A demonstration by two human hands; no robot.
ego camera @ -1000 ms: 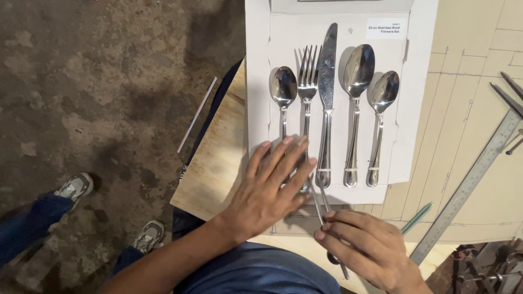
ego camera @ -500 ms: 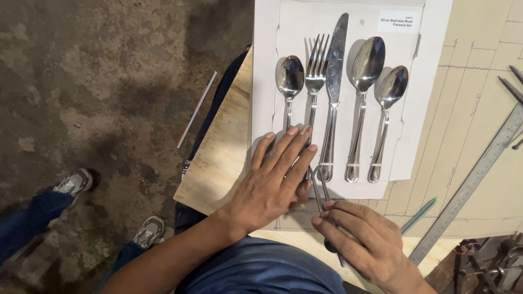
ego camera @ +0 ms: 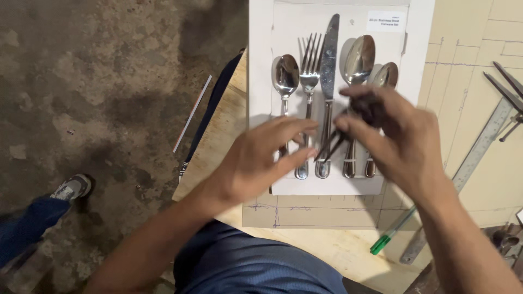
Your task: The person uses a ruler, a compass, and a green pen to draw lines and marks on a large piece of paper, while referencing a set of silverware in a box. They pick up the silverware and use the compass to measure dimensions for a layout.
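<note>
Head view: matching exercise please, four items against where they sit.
Items:
1. knife
2. green pen
3. metal ruler
4. small spoon

Places:
A. leftmost piece on the white card
B. lying along the right edge of the table, slanted
C. middle of the cutlery row, blade pointing away
D. on the wood below the right hand, near the table's front edge

Pairs: 1-C, 2-D, 3-B, 4-A

Left hand [ego camera: 261, 158] flat, right hand [ego camera: 392, 136] pinching
</note>
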